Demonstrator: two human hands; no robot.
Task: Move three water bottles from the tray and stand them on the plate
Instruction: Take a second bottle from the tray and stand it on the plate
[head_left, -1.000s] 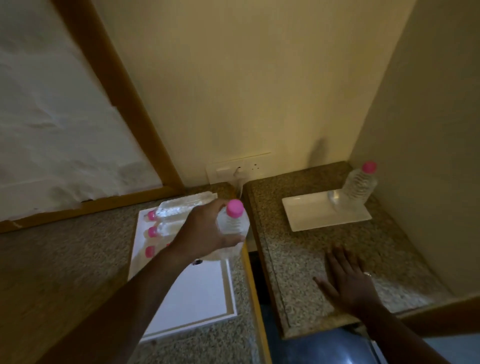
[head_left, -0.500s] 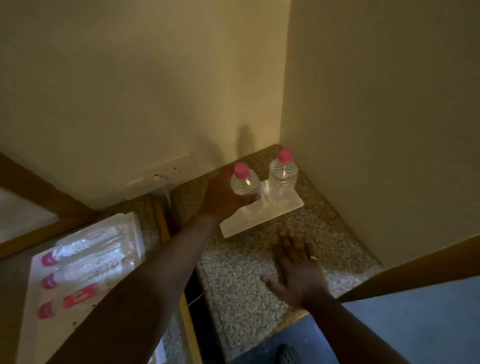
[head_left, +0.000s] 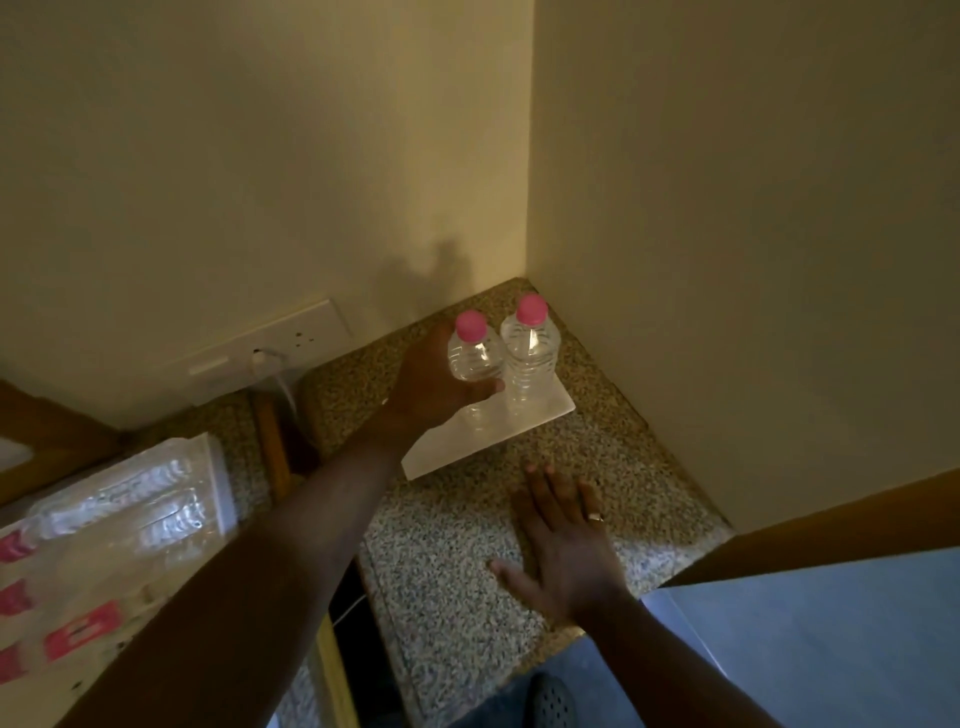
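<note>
left hand (head_left: 436, 387) grip on upright bottle (head_left: 474, 358) over white plate (head_left: 452, 457), second bottle (head_left: 531, 358) beside

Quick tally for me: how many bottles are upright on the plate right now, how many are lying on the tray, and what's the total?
Upright on the plate: 2, the corner bottle and the bottle in the left hand
Lying on the tray: at least 3 by their pink caps, blurred
Total: at least 5
</note>
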